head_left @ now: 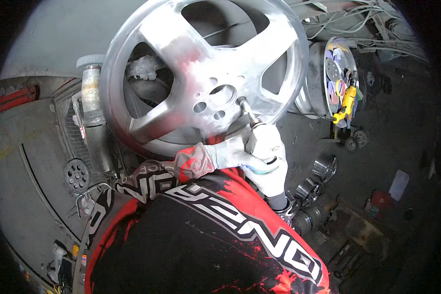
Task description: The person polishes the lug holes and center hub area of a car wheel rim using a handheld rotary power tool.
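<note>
Holding the tool (263, 138) at the wheel (252, 51) are 2 gloved hands (236, 154) (271, 177).

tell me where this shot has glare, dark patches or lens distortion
Head view: glare washes out parts of the wheel and flattens detail on the white-gloved right hand; head view: the floor at right sinks into gloom; head view: strong fisheye bend, corners black.
</note>
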`<state>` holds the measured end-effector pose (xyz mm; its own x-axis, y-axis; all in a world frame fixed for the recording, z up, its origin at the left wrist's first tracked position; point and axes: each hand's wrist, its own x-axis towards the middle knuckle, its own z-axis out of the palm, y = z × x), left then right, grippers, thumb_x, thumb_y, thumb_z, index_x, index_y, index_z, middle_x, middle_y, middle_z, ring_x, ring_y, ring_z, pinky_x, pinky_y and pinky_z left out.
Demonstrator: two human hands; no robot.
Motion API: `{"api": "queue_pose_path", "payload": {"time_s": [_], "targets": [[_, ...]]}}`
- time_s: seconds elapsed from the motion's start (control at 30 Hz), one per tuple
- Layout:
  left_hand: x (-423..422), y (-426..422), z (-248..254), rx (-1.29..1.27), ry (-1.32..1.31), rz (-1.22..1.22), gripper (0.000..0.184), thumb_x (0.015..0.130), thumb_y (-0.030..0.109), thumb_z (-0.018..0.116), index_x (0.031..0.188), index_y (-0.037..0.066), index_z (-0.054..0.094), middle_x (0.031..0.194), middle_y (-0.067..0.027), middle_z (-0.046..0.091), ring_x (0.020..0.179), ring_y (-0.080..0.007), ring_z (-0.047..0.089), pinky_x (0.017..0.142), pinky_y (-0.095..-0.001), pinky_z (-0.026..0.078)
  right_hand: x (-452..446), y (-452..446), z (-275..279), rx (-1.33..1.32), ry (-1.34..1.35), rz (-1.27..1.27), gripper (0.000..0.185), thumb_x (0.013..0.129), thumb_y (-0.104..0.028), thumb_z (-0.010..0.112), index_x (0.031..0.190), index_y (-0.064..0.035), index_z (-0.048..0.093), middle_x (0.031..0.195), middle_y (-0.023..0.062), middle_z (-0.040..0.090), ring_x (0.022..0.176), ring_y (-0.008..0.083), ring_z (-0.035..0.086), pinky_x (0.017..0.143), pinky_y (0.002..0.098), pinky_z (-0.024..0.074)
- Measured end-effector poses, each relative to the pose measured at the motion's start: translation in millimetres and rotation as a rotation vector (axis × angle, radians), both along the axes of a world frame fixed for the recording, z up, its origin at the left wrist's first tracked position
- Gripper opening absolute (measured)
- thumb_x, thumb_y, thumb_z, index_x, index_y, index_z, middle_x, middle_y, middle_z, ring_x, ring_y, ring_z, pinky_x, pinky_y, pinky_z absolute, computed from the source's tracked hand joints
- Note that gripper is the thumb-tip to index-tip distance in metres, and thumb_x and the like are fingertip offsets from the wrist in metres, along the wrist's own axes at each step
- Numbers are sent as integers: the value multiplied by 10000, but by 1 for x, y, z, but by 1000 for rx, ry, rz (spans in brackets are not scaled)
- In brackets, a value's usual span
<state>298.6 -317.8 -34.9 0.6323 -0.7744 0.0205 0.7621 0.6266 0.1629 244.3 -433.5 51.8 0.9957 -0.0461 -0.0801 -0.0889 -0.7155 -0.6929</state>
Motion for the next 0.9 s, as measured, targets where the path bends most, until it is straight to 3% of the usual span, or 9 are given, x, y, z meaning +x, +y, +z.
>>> {"api": "queue_pose_path", "payload": {"time_s": [0.07,0.1,0.17,0.2,0.3,0.37,0.6,0.8,0.9], "targets": [[-1,10,8,303,-454,42,323,758,52,780,1040,66,623,1015,-63,666,936,-163,629,855,-322,543,-3,2,-1,12,19,-21,742,616,-242,934,1240,-29,596,1216,160,633,1104,281,653,938,397,527],[-2,12,8,307,-459,44,323,758,52,780,1040,66,623,1015,-63,666,936,-163,629,855,-322,543,-3,4,1,-1,27,1,758,610,-251,938,1246,-28,591,1210,162,636,1094,287,658,935,396,530],[-6,12,7,64,51,-75,344,753,85,800,1055,66,636,1032,-76,675,942,-176,642,849,-338,547,-2,4,2,-14,34,24,775,604,-261,942,1251,-27,586,1204,165,640,1083,293,663,932,395,532],[-6,11,10,64,48,-75,344,753,85,800,1055,66,636,1032,-76,675,942,-176,642,849,-338,547,-1,4,2,13,37,15,775,604,-267,943,1249,-25,587,1202,165,642,1074,296,668,926,395,535],[-5,8,14,241,-204,146,341,774,109,798,1074,65,643,1028,-80,676,961,-181,649,849,-352,551,-3,-5,-2,12,61,19,777,605,-272,944,1247,-20,587,1197,166,646,1058,295,676,915,392,540],[2,16,20,580,-766,301,311,790,104,790,1060,59,642,1027,-79,676,972,-181,648,857,-349,552,-4,-12,-3,-12,85,32,778,606,-272,944,1248,-18,586,1194,165,647,1051,291,679,909,390,542],[9,13,19,505,-689,207,368,803,92,770,1127,73,594,1059,-85,648,973,-171,632,863,-339,546,6,-7,5,32,14,-17,827,588,-253,952,1279,-6,572,1207,163,652,1097,271,666,947,387,530],[4,25,25,479,-619,142,392,838,182,735,1181,142,549,1097,-60,608,1051,-203,576,1022,-388,465,8,-9,2,95,104,40,867,581,-244,952,1305,12,551,1239,170,637,1125,262,651,982,384,514],[11,28,32,499,-661,-19,388,891,-58,626,1262,40,570,1231,-65,632,1171,-152,589,1027,-308,501,10,-7,5,75,121,32,864,584,-248,948,1305,15,550,1241,174,637,1125,264,650,984,384,514]]}}
